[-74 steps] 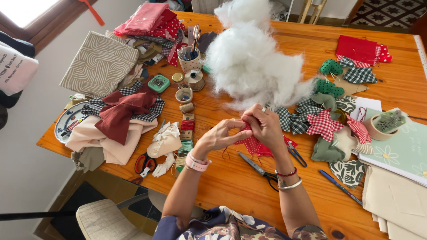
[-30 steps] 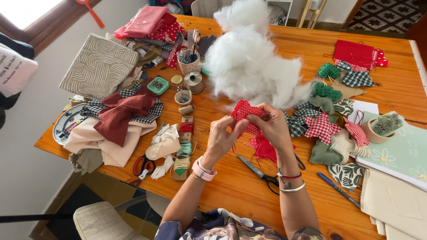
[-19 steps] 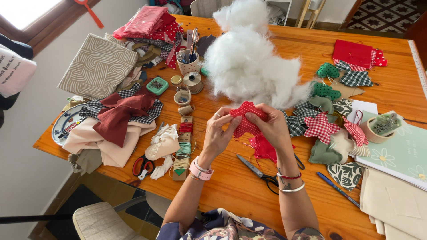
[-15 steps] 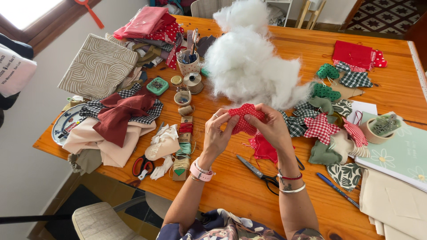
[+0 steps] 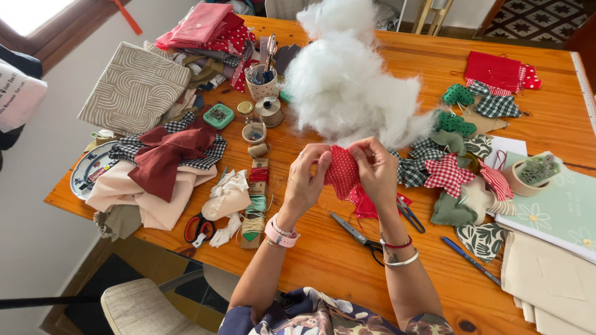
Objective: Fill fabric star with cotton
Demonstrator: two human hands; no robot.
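Both my hands hold a small red polka-dot fabric piece (image 5: 341,172) above the wooden table (image 5: 323,254). My left hand (image 5: 308,177) pinches its left edge and my right hand (image 5: 375,169) grips its right side. A second red fabric scrap (image 5: 362,203) lies on the table just below them. A large heap of white stuffing (image 5: 347,84) sits right behind my hands. Black-handled scissors (image 5: 360,238) lie on the table in front of my right wrist.
Folded fabrics (image 5: 164,161) and a patterned cushion (image 5: 133,90) are at the left. Thread spools (image 5: 256,198), red-handled scissors (image 5: 198,228) and a cup of tools (image 5: 262,80) are nearby. Stuffed fabric stars (image 5: 450,174), paper sheets (image 5: 549,279) and a blue pen (image 5: 470,260) lie at the right. A chair (image 5: 146,307) stands below.
My hands have lifted the red dotted piece off the table toward the stuffing and keep turning it between the fingers; the second red scrap stayed on the table.
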